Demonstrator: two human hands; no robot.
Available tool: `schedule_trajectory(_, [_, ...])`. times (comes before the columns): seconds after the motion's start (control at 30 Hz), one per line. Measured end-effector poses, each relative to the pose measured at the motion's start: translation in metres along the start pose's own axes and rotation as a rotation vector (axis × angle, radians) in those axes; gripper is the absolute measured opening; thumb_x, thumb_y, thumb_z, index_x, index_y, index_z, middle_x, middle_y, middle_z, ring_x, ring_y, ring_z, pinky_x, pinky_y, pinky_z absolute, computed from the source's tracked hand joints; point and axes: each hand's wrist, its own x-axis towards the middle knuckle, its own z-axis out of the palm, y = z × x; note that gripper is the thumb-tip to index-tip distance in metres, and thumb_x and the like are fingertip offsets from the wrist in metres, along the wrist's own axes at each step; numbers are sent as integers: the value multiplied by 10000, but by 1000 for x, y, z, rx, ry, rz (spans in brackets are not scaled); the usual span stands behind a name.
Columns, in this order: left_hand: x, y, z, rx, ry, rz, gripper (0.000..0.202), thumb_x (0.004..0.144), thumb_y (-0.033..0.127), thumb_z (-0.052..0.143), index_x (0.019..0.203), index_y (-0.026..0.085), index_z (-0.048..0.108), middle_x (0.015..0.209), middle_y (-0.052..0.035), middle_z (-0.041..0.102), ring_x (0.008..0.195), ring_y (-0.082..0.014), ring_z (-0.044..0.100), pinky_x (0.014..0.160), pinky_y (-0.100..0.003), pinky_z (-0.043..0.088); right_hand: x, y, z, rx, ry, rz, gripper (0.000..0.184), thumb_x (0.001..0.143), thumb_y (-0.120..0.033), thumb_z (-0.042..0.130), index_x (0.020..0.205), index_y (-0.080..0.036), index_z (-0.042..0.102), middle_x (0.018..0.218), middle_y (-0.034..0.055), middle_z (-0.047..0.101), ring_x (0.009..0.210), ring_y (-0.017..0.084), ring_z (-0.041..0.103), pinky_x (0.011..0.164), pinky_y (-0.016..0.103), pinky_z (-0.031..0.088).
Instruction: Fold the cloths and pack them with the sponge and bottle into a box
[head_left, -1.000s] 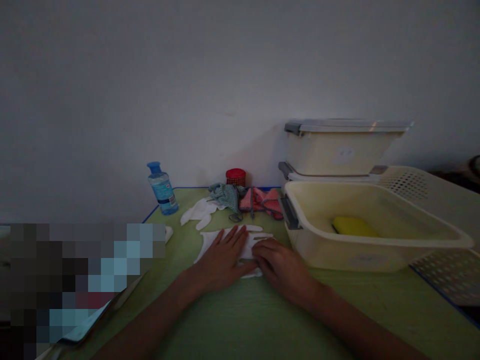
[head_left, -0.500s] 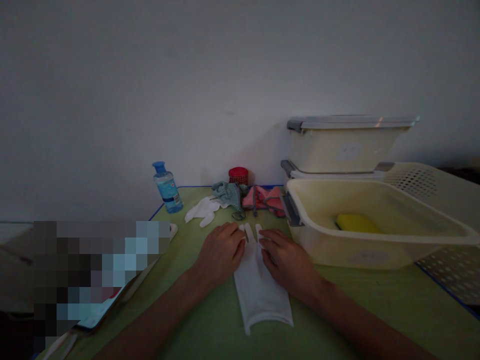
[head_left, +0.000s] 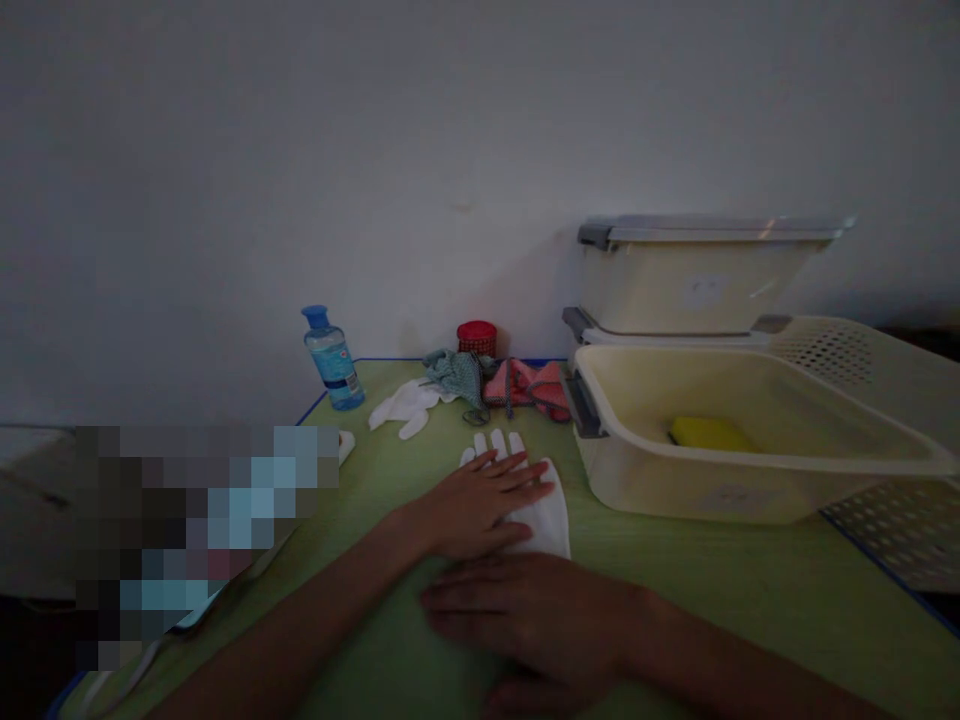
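Observation:
A white glove [head_left: 551, 520] lies on the green table, its fingers pointing toward the wall. My left hand [head_left: 487, 505] rests flat across it with fingers spread, covering much of its middle. Nearer to me, my right hand [head_left: 517, 620] is stretched out sideways over the cuff end, fingers pointing left and somewhat blurred; it hides that end of the glove. Whether the right fingers touch the fabric I cannot tell. Farther back lies another white glove [head_left: 409, 408].
Behind are a teal cloth [head_left: 456, 376], a pink cloth [head_left: 532, 386] and a red-lidded container [head_left: 477, 337]. A blue bottle [head_left: 334, 362] stands at the back left. On the right, a cream tub [head_left: 675, 490] holds a yellow sponge [head_left: 711, 434], with a lidded box [head_left: 667, 288] behind.
My left hand has moved from the glove's fingertips to lie flat across it. My right hand has come down toward the cuff end. The view has tilted slightly.

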Motion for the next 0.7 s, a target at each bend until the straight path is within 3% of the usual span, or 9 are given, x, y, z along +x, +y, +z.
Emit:
schedule_trajectory(0.2, [5, -9, -2, -31, 35, -2, 524, 893, 452, 391, 1381, 289, 290, 1475, -24, 247, 1370, -218, 179, 1102, -431, 139, -2, -4, 4, 32, -17, -12, 644, 832, -349, 494, 1373, -51, 312, 1372, 173, 396, 1314, 211, 304, 1096, 331, 209])
schedule_trajectory(0.5, [14, -31, -2, 36, 35, -132, 523, 911, 456, 337, 1384, 239, 293, 1480, -78, 216, 1373, -212, 164, 1103, -418, 133, -1, -4, 2, 39, -68, 5, 671, 840, -403, 485, 1356, -5, 323, 1390, 194, 357, 1325, 230, 277, 1111, 326, 158])
schedule_trajectory(0.7, [8, -27, -2, 26, 65, -172, 529, 930, 392, 312, 1404, 168, 236, 1482, -98, 199, 1378, -185, 141, 1112, -401, 135, -2, -6, 3, 38, -86, 45, 683, 829, -403, 518, 1380, -66, 297, 1422, 156, 315, 1337, 208, 251, 1117, 323, 137])
